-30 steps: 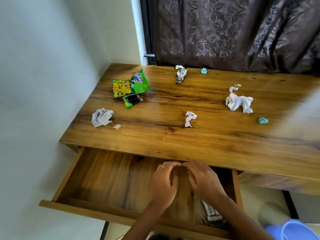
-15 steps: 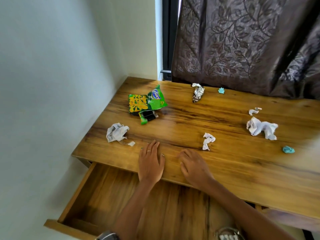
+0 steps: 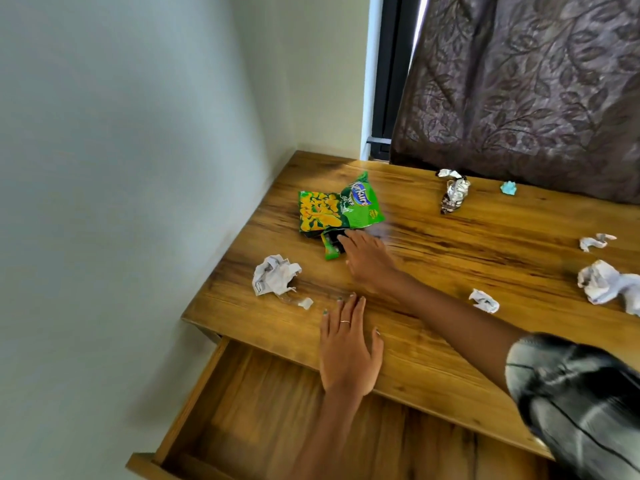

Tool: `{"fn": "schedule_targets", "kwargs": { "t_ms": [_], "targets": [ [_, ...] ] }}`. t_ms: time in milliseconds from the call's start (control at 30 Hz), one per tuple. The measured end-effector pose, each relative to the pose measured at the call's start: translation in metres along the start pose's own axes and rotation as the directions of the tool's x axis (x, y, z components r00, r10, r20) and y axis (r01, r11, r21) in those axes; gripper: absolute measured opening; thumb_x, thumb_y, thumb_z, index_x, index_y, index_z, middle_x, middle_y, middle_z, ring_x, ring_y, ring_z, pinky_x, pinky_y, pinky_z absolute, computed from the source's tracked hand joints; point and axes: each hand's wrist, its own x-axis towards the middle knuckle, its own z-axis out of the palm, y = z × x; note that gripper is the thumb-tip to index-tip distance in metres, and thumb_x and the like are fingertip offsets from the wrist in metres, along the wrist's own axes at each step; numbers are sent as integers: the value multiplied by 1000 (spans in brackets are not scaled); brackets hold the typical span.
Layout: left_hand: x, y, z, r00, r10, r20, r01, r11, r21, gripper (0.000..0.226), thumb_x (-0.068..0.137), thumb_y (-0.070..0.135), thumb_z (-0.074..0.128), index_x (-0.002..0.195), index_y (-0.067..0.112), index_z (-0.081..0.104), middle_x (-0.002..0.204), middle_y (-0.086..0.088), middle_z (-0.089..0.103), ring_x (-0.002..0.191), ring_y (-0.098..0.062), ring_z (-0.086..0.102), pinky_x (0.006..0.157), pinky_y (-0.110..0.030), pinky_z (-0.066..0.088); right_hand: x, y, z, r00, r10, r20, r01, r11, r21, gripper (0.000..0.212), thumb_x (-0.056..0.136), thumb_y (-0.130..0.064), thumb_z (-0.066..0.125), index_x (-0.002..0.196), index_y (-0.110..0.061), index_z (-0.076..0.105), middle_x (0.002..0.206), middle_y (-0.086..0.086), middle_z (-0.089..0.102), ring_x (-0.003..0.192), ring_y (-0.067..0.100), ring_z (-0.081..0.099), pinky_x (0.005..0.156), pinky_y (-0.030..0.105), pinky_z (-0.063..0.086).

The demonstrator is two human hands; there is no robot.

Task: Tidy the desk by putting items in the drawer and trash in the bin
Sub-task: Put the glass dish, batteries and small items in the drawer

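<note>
A person's right hand (image 3: 369,261) reaches across the wooden tabletop (image 3: 450,271), fingers stretched out straight, the fingertips touching a small black-and-green packet (image 3: 330,245) that lies just beneath a green and yellow Kurkure snack bag (image 3: 337,207). The hand is flat and holds nothing. The left hand (image 3: 348,348), a thin ring on one finger, rests palm down near the front edge of the tabletop, fingers straight and spread, gripping nothing.

Below that edge the wooden drawer (image 3: 263,420) stands pulled out, its inner floor in plain sight; the left forearm crosses above it.

Trash is scattered over the tabletop. A crumpled ball of printed white paper (image 3: 275,276) sits near the left edge, with a tiny white scrap (image 3: 305,303) just beside it. A small twisted white paper (image 3: 484,301) lies right of the outstretched right forearm. Toward the back, close to the dark leaf-patterned curtain (image 3: 519,91), lie a crushed silver foil wrapper (image 3: 454,195) and a little teal wad (image 3: 508,187), well apart from the snack bag. At the right margin sit a large crumpled white paper (image 3: 604,284), partly cut off by the frame, and a smaller white twist (image 3: 595,241) behind it.

A grey striped sleeve (image 3: 575,403) covers the right upper arm at lower right. A pale wall (image 3: 121,168) borders the tabletop on the left.
</note>
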Motion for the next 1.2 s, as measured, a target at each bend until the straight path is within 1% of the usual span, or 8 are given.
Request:
{"fn": "schedule_targets", "kwargs": {
  "t_ms": [167, 267, 367, 567, 733, 933, 1100, 1200],
  "targets": [
    [0, 0, 0, 1000, -1, -6, 1, 1000, -15, 60, 94, 48, 26, 150, 27, 20, 158, 8, 18, 147, -12, 9, 117, -32, -5, 25, -1, 2, 995, 28, 95, -24, 999, -45, 56, 95, -20, 42, 147, -12, 21, 153, 6, 23, 138, 28, 20, 110, 42, 20],
    [0, 0, -1, 1000, 3, -4, -3, 1000, -8, 61, 93, 49, 25, 150, 26, 19, 158, 8, 18, 147, -12, 9, 117, -32, -4, 27, 2, -2, 997, 24, 69, -18, 996, -92, 53, 97, -31, 43, 144, -13, 27, 147, 8, 28, 130, 30, 28, 103, 45, 29],
    [0, 0, -1, 1000, 3, -2, -3, 1000, -10, 61, 94, 49, 24, 150, 26, 19, 158, 8, 17, 147, -11, 7, 117, -32, -5, 20, 6, -5, 998, 35, 57, -28, 991, -129, 51, 95, -36, 47, 139, -11, 35, 142, 11, 30, 128, 31, 29, 102, 46, 29],
    [-1, 1, -2, 1000, 5, 1, -5, 1000, -13, 60, 94, 49, 25, 150, 27, 17, 158, 8, 15, 147, -10, 5, 117, -30, -7, -2, 18, -14, 971, 190, 147, -196, 980, 28, 62, 86, -42, 61, 131, -6, 39, 137, 16, 37, 127, 34, 33, 101, 41, 35],
    [-1, 1, -3, 1000, 9, 10, -9, 1000, -3, 60, 95, 49, 24, 150, 27, 17, 158, 8, 16, 147, -11, 6, 117, -31, -7, -29, 30, -25, 919, 256, 299, -313, 936, 160, 71, 77, -37, 75, 125, -1, 37, 131, 21, 42, 116, 35, 47, 83, 34, 41],
    [-1, 0, -1, 1000, 15, 26, -16, 1000, 8, 59, 96, 49, 25, 150, 26, 16, 158, 7, 15, 147, -12, 7, 117, -31, -5, -63, 27, -21, 910, 313, 273, -371, 908, 195, 57, 85, -26, 67, 129, -3, 39, 133, 19, 47, 117, 33, 50, 92, 35, 44],
    [-1, 0, 0, 999, 22, 31, -23, 999, 24, 59, 97, 48, 24, 150, 25, 15, 158, 6, 16, 147, -12, 7, 116, -30, -5, -89, 23, -24, 893, 344, 291, -403, 898, 175, 46, 92, -24, 57, 130, -4, 39, 130, 20, 48, 112, 32, 52, 86, 35, 43],
    [-2, -2, -1, 998, 37, 54, -38, 999, 22, 58, 98, 48, 26, 150, 24, 16, 158, 5, 16, 147, -12, 7, 118, -31, -3, -108, 28, -34, 854, 352, 383, -488, 797, 356, 38, 95, -21, 52, 126, -4, 40, 116, 17, 53, 89, 25, 53, 68, 32, 42]
  ]
}}
